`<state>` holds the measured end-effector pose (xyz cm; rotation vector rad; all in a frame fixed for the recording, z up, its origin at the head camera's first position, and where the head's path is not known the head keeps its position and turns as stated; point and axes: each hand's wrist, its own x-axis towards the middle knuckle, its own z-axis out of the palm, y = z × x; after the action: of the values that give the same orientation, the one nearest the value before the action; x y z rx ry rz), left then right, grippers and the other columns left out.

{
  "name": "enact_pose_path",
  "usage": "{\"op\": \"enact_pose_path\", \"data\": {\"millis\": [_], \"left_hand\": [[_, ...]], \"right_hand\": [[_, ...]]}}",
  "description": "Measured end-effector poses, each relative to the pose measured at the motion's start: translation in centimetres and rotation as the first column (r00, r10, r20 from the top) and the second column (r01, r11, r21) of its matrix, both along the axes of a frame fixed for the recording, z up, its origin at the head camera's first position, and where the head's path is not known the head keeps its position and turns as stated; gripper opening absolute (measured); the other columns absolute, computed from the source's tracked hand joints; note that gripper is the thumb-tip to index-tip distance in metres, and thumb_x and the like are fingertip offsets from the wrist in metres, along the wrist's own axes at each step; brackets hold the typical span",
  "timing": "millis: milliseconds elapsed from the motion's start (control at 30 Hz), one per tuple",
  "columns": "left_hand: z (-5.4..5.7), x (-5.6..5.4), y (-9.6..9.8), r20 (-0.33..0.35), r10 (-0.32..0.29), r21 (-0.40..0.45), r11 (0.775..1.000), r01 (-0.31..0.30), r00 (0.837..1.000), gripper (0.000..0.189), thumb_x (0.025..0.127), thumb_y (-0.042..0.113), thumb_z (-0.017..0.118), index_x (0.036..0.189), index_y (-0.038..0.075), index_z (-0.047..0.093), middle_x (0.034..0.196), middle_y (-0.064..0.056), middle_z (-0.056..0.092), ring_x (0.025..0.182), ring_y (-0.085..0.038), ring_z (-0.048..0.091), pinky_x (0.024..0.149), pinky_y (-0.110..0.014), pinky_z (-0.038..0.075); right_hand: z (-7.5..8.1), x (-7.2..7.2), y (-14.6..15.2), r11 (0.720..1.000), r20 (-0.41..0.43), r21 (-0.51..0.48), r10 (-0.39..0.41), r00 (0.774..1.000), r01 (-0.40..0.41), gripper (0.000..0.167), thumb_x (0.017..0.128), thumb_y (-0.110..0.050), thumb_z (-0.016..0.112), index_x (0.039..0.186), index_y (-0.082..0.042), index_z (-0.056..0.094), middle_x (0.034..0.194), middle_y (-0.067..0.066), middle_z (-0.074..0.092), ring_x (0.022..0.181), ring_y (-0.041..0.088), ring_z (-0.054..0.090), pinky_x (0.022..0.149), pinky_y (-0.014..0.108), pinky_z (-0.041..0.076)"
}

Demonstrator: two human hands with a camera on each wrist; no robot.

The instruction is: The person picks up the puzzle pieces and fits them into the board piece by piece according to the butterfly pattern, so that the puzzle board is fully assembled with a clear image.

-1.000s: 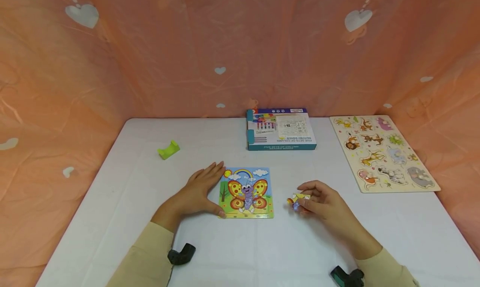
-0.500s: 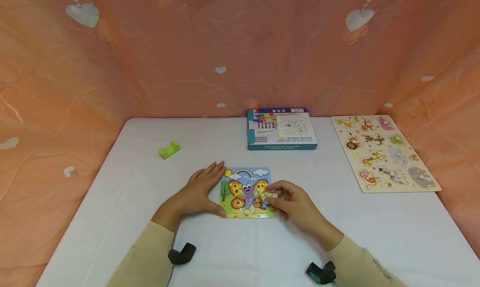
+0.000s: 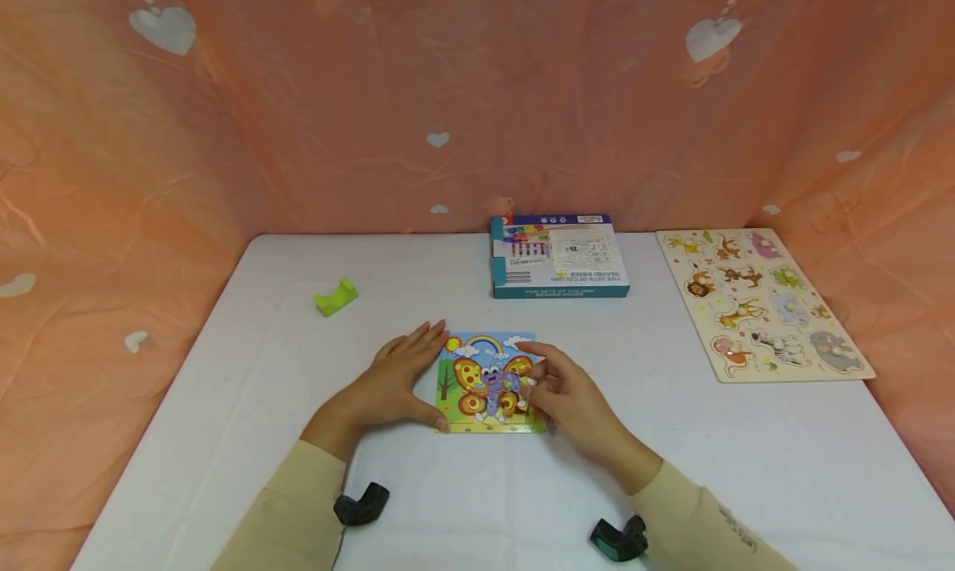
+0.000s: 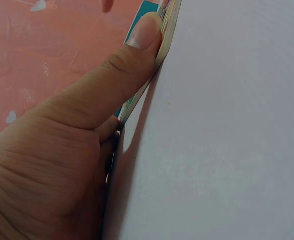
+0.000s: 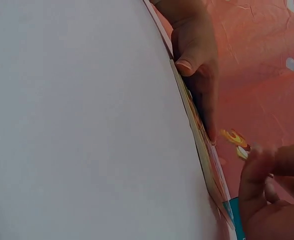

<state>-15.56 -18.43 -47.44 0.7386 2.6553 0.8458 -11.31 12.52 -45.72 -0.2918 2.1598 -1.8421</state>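
Note:
A square butterfly puzzle board (image 3: 477,372) lies on the white table in the head view. Along its left side rests my left hand (image 3: 395,384), fingers spread along the upper left edge and thumb on the lower left corner. The left wrist view shows that thumb (image 4: 144,32) pressing on the board's rim. My right hand (image 3: 573,405) pinches a small colourful puzzle piece (image 5: 234,140) between thumb and fingertips, over the right half of the board. In the right wrist view the piece is raised above the board (image 5: 196,135); the fingers hide part of it.
Behind the board lies a teal and white box (image 3: 559,260). A wooden animal puzzle (image 3: 761,306) is at the right edge of the table. To the back left sits a bright green curved piece (image 3: 336,297). Orange cloth (image 3: 477,99) surrounds the table's back and sides.
My right hand has moved left with the puzzle piece, from beside the board to over its right half, and has then turned and shifted slightly up. The left hand stays put.

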Motion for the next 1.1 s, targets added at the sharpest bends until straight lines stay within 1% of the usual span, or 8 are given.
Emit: {"op": "enact_pose_path", "data": {"millis": [67,133,300,533,633,800,900,1100], "left_hand": [[-0.1,0.0,0.0,-0.006,-0.003,0.005,1.000,0.003,1.000,0.136,0.069,0.060,0.099,0.171,0.004,0.030,0.180,-0.009,0.018,0.166,-0.031,0.005,0.130,-0.059,0.006],[-0.1,-0.1,0.0,-0.008,-0.004,0.004,1.000,0.004,1.000,0.135,0.069,0.060,0.098,0.171,0.004,0.030,0.180,-0.009,0.018,0.166,-0.031,0.005,0.130,-0.059,0.006],[-0.2,-0.1,0.0,-0.011,-0.008,-0.003,1.000,0.008,1.000,0.135,0.069,0.060,0.098,0.171,0.003,0.030,0.180,-0.009,0.018,0.166,-0.031,0.005,0.130,-0.059,0.006],[0.0,-0.1,0.0,-0.005,-0.005,-0.011,1.000,0.005,1.000,0.137,0.068,0.061,0.098,0.172,0.004,0.029,0.180,-0.007,0.017,0.166,-0.030,0.004,0.130,-0.058,0.005],[0.0,-0.1,0.0,-0.002,-0.003,-0.008,1.000,0.003,1.000,0.136,0.069,0.061,0.098,0.172,0.004,0.029,0.180,-0.007,0.017,0.166,-0.030,0.004,0.130,-0.059,0.005],[-0.1,-0.1,-0.1,-0.005,-0.005,-0.011,1.000,0.005,1.000,0.136,0.069,0.061,0.098,0.172,0.004,0.029,0.180,-0.008,0.017,0.166,-0.030,0.004,0.130,-0.058,0.006],[-0.1,-0.1,-0.1,-0.004,-0.005,-0.018,1.000,0.005,1.000,0.137,0.068,0.060,0.098,0.172,0.005,0.028,0.180,-0.007,0.017,0.166,-0.029,0.004,0.130,-0.057,0.005],[0.1,0.0,0.1,0.000,0.005,-0.002,1.000,-0.005,1.000,0.138,0.067,0.060,0.100,0.171,0.004,0.029,0.180,-0.008,0.018,0.166,-0.031,0.005,0.130,-0.059,0.005]], "right_hand": [[-0.1,-0.1,-0.3,1.000,0.021,-0.018,0.004,1.000,-0.004,0.041,0.104,0.005,0.065,0.145,0.001,0.060,0.103,0.015,0.059,0.071,0.021,0.066,0.056,0.025,0.054],[-0.2,-0.1,-0.5,1.000,0.017,-0.005,0.000,1.000,0.001,0.032,0.104,0.003,0.067,0.135,0.003,0.064,0.100,0.014,0.061,0.074,0.022,0.068,0.061,0.025,0.057],[-0.5,-0.2,-1.2,0.998,-0.018,0.060,-0.028,0.999,0.029,0.023,0.098,-0.002,0.077,0.116,-0.001,0.062,0.095,0.009,0.068,0.075,0.020,0.061,0.065,0.024,0.053],[-0.8,0.1,-2.5,0.997,-0.012,0.081,0.020,1.000,-0.019,0.020,0.097,-0.001,0.078,0.113,-0.003,0.065,0.088,0.007,0.067,0.064,0.018,0.059,0.050,0.022,0.046],[-1.0,0.2,-2.9,0.995,-0.028,0.095,0.045,0.999,-0.042,0.017,0.098,0.000,0.076,0.112,-0.003,0.067,0.085,0.005,0.068,0.064,0.018,0.062,0.052,0.023,0.048],[-1.0,0.2,-3.1,0.981,-0.103,0.187,0.077,0.992,-0.056,0.015,0.097,-0.002,0.077,0.111,-0.005,0.072,0.088,0.000,0.070,0.068,0.014,0.063,0.062,0.024,0.052],[-0.7,0.3,-3.1,0.967,-0.165,0.252,0.082,0.983,-0.039,0.016,0.097,-0.005,0.079,0.112,-0.007,0.073,0.093,-0.002,0.070,0.071,0.012,0.062,0.064,0.025,0.052],[0.4,0.8,-2.3,0.918,-0.339,0.387,0.048,0.940,0.092,0.015,0.099,-0.008,0.081,0.112,-0.009,0.075,0.101,-0.003,0.066,0.082,0.013,0.060,0.073,0.031,0.055]]}}
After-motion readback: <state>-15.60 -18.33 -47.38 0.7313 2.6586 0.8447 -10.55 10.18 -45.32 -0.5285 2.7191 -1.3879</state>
